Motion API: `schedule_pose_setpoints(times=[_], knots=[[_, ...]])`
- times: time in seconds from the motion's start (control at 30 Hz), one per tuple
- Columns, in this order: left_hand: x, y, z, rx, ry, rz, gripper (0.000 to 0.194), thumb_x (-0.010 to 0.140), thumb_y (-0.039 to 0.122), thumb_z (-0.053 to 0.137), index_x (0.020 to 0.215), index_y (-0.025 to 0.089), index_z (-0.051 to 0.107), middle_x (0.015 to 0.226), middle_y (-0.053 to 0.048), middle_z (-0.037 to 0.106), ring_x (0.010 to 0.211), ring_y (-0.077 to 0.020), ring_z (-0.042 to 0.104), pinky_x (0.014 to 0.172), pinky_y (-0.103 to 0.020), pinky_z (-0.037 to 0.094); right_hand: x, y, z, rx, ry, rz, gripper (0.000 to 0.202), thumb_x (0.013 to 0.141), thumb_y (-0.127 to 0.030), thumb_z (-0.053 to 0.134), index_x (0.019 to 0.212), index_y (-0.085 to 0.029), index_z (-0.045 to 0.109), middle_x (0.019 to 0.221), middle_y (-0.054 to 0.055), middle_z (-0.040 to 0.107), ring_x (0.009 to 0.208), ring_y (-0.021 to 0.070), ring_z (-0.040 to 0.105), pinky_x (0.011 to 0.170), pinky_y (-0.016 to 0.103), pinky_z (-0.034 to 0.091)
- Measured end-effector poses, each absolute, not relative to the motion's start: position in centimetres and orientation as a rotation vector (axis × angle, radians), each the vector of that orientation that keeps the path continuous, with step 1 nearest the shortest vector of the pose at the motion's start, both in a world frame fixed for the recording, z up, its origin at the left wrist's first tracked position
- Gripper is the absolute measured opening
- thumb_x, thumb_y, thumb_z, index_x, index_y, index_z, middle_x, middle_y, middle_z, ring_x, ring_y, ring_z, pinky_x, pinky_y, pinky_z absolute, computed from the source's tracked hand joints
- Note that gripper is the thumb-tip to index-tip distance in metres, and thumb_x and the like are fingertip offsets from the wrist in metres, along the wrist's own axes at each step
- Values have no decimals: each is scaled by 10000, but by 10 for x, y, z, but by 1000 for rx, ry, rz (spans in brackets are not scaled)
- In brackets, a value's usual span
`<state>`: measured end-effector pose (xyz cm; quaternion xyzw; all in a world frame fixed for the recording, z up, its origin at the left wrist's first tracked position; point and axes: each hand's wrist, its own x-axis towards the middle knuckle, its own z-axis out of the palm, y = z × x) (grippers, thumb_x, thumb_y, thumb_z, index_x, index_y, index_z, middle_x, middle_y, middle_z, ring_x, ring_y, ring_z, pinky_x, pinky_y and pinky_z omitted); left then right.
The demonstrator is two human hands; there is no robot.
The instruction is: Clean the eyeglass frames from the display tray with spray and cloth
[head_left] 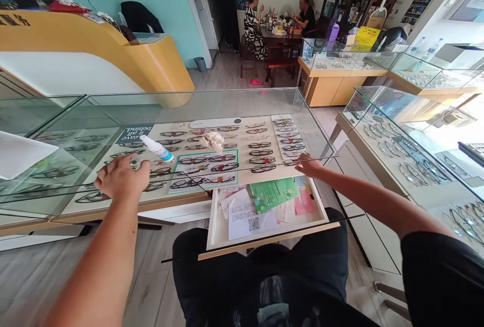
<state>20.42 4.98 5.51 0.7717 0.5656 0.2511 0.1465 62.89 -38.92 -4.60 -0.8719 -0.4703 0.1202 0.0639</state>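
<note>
My left hand (pixel 123 178) rests on the glass top of a display case (pixel 192 96), fingers apart, near its front edge. Close by, a small white bottle with a blue label (pixel 157 149) lies on the glass. My right hand (pixel 308 164) touches the glass near its right front corner, with its fingers partly extended and nothing seen in them. A crumpled tissue (pixel 213 141) is between the hands. Rows of eyeglasses (pixel 260 152) show through the glass. Below, a pulled-out drawer (pixel 219 244) holds a green leaflet (pixel 274 193), a printed sheet with a QR code (pixel 242 223) and pink paper (pixel 304 201).
More glass cases (pixel 401 166) with eyeglasses stand to the right. A curved yellow counter (pixel 162 65) is behind on the left, near a grey bin (pixel 200 64). Two people sit at a far table (pixel 278 39); another person in dark clothes (pixel 229 4) stands by a doorway.
</note>
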Motion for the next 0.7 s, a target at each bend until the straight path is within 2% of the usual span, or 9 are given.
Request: schedule_pose_setpoints(times=[0.17, 0.27, 0.37, 0.43, 0.5, 0.53, 0.57, 0.63, 0.7], knots=[[207, 56, 51, 2122, 1641, 844, 616, 804, 462, 876, 1306, 125, 755, 1657, -191, 646, 1581, -476, 459, 1335, -774, 220, 665, -365, -77, -2739, -1477, 231, 266, 1023, -268, 747, 1233, -156, 865, 1517, 221, 728, 1454, 411, 565, 1156, 504, 505], [206, 62, 45, 1918, 1617, 1099, 634, 717, 369, 943, 1246, 123, 696, 1646, -184, 598, 1579, -437, 467, 1378, -708, 200, 681, -362, -89, -2742, -1557, 219, 252, 1018, -293, 765, 1221, -188, 871, 1591, 192, 706, 1500, 402, 529, 1179, 495, 477], [200, 49, 48, 1548, 1552, 1433, 628, 779, 279, 864, 1307, 124, 562, 1667, -191, 499, 1569, -334, 505, 1389, -558, 310, 693, -360, -99, -2738, -1616, 226, 242, 1020, -287, 750, 1209, -202, 875, 1600, 173, 718, 1512, 396, 535, 1191, 496, 464], [197, 14, 63, 1457, 1429, 1578, 563, 836, 256, 777, 1328, 155, 523, 1602, -153, 547, 1520, -297, 555, 1335, -526, 416, 699, -360, -105, -2733, -1653, 240, 229, 1013, -269, 746, 1182, -195, 882, 1569, 174, 743, 1495, 396, 565, 1199, 502, 461], [199, -46, 89, 1644, 1142, 1673, 479, 823, 226, 753, 1264, 209, 567, 1527, -101, 645, 1506, -302, 609, 1290, -530, 483, 704, -359, -110, -2716, -1700, 246, 209, 1021, -264, 743, 1152, -183, 886, 1558, 176, 754, 1500, 390, 579, 1230, 507, 449], [204, -83, 104, 1753, 925, 1657, 387, 859, 238, 737, 1223, 235, 605, 1432, -77, 713, 1442, -305, 672, 1262, -529, 511, 705, -359, -111, -2703, -1728, 245, 197, 1030, -269, 744, 1132, -177, 886, 1561, 177, 753, 1515, 386, 575, 1254, 508, 437], [211, -123, 119, 1893, 713, 1482, 319, 919, 248, 731, 1224, 271, 643, 1368, -55, 755, 1377, -295, 714, 1224, -517, 548, 706, -359, -112, -2691, -1757, 242, 188, 1041, -275, 745, 1111, -170, 884, 1561, 178, 753, 1532, 380, 569, 1278, 510, 424], [233, -205, 140, 2204, 306, 887, 268, 1028, 251, 683, 1263, 378, 703, 1243, -13, 796, 1224, -244, 760, 1082, -446, 636, 707, -357, -111, -2674, -1812, 232, 184, 1059, -298, 762, 1113, -160, 871, 1544, 170, 759, 1550, 366, 572, 1311, 531, 417], [259, -279, 146, 2251, -206, 496, 202, 1051, 354, 698, 1235, 433, 721, 1135, -15, 834, 1107, -255, 780, 1014, -463, 675, 706, -354, -109, -2673, -1854, 216, 226, 1073, -339, 785, 1197, -158, 841, 1509, 150, 765, 1524, 352, 611, 1308, 577, 451]])
